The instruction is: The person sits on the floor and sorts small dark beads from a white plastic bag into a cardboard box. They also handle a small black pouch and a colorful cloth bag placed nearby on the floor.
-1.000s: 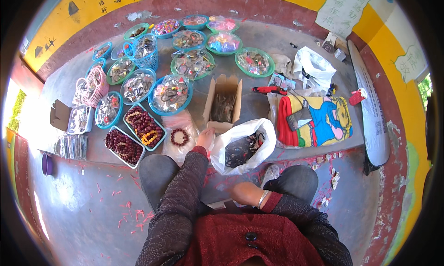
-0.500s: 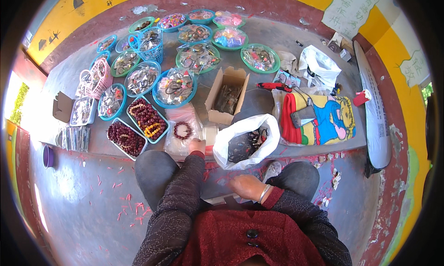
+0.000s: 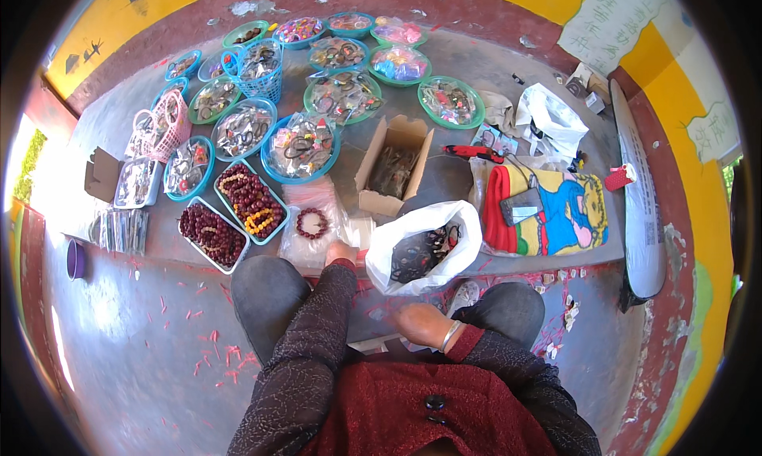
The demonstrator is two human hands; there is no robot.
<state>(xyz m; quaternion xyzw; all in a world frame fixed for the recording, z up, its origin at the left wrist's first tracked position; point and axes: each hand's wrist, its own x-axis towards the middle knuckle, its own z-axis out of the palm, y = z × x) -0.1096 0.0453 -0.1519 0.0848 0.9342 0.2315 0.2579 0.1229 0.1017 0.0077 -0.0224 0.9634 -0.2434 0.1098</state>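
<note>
Lying near the platform's (image 3: 476, 59) front edge, the clear bags (image 3: 321, 196) bore a dark-red bracelet (image 3: 325, 224). Judged: bags light, limp, slippery, best pinched at one edge; bracelet light, flexible, best held by its beads. Left hand (image 3: 341, 253) was at the bags' near right corner; fingers hidden, so its opening and any contents could not be told. Right hand (image 3: 425, 325) sat between the knees, grip likewise unclear. White sack (image 3: 381, 255) stood just beyond it; bead trays (image 3: 232, 270) lay left of the bags.
</note>
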